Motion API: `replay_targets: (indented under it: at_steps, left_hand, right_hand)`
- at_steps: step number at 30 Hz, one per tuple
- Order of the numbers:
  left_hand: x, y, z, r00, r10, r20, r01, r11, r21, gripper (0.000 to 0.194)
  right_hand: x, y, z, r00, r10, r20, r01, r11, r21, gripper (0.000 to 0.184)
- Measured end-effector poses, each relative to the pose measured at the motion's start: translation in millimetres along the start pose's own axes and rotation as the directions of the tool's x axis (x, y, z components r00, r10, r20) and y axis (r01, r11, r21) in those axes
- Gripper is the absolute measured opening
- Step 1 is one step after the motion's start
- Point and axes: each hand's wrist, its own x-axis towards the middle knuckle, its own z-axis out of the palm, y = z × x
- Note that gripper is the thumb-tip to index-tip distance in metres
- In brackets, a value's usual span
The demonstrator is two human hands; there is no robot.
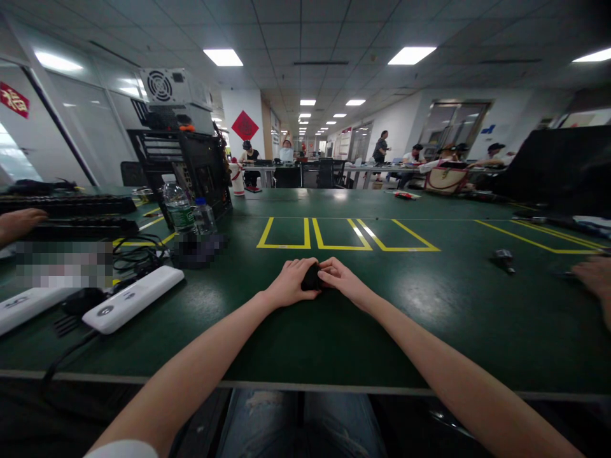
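Both of my hands meet above the green tabletop, near the middle of the view, around a small black object [311, 278]. My left hand [292, 283] is closed around its left side, thumb below and fingers over the top. From the other side, the bent fingers of my right hand [340, 278] pinch its right edge. Much of the object is covered by my fingers, so its kind cannot be made out. Just beyond my hands, three yellow tape outlines [284, 246] are marked on the green table [267, 343].
At left lie a white power strip [138, 298], black cables [138, 254], a water bottle [178, 207] and an open computer case [191, 165]. A small dark metallic part [504, 259] lies right. Other people's hands show at the left [19, 224] and right [594, 280] edges.
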Motion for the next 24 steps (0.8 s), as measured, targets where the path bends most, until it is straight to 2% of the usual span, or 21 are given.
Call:
replay_targets:
  at_steps: [4, 8, 12, 16, 24]
  left_hand:
    - [-0.1, 1.0, -0.7, 1.0, -0.007, 0.008, 0.007, 1.0, 0.001, 0.062]
    - [-0.4, 2.3, -2.1, 1.0, -0.001, 0.011, 0.001, 1.0, -0.005, 0.06]
    - [-0.6, 2.0, -2.3, 1.0, 0.014, 0.003, -0.014, 1.0, -0.003, 0.06]
    - [-0.4, 1.7, -1.9, 1.0, 0.013, 0.007, -0.013, 1.0, 0.006, 0.061]
    - [-0.5, 2.0, -2.2, 1.0, 0.004, 0.011, -0.004, 1.0, -0.005, 0.061]
  right_hand:
    - [1.7, 2.5, -1.8, 0.999, 0.036, -0.005, -0.036, 0.999, 0.004, 0.031]
    - [-0.8, -0.9, -4.2, 0.999, -0.006, 0.048, 0.007, 1.0, -0.015, 0.031]
    - [-4.2, -4.2, -4.2, 0.995, -0.022, 0.099, 0.018, 0.999, 0.039, 0.034]
    - [-5.0, -4.8, -2.6, 0.999, -0.004, 0.049, 0.002, 1.0, 0.029, 0.027]
    - [-1.4, 0.1, -4.0, 0.999, 0.038, 0.019, -0.038, 0.999, 0.001, 0.035]
